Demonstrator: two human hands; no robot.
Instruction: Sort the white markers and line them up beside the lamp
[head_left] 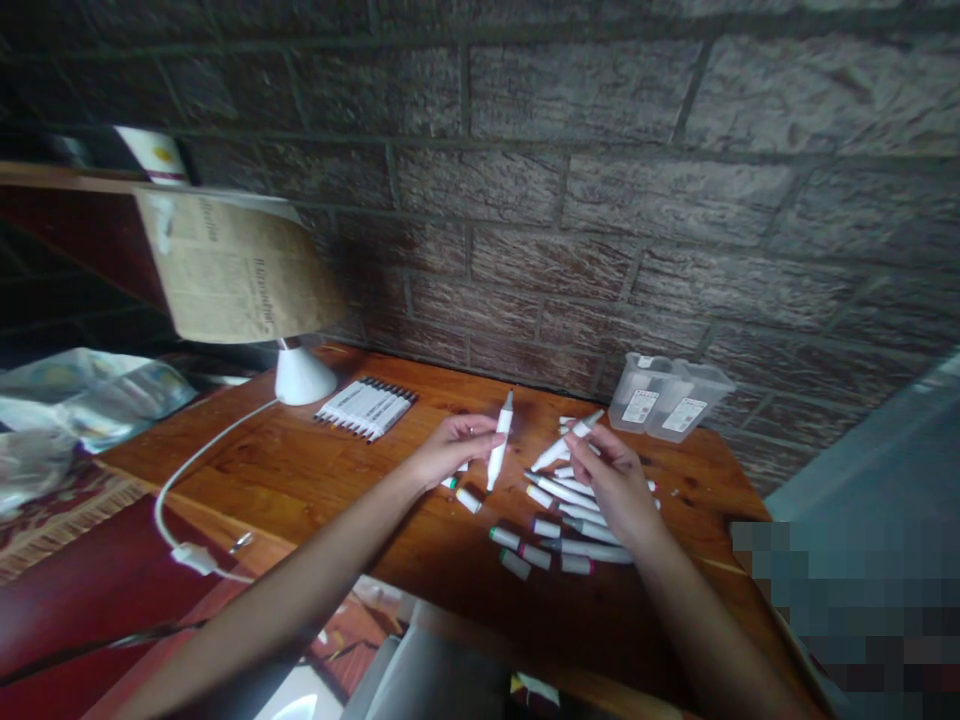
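Observation:
My left hand [450, 448] pinches a white marker [499, 442] and holds it nearly upright above the wooden table [300, 470]. My right hand [615, 480] is closed on another white marker [566, 442], which points up and to the right. Under and between both hands lies a loose pile of white markers [570, 520] and separate caps. A neat row of capped markers [366, 407] lies further left, near the lamp.
A white lamp base [304, 375] with a paper-covered shade [232, 265] stands at the back left, its cable [187, 480] trailing to the table's front edge. Two clear plastic cases [667, 397] sit by the brick wall. Plastic bags [67, 395] lie at far left.

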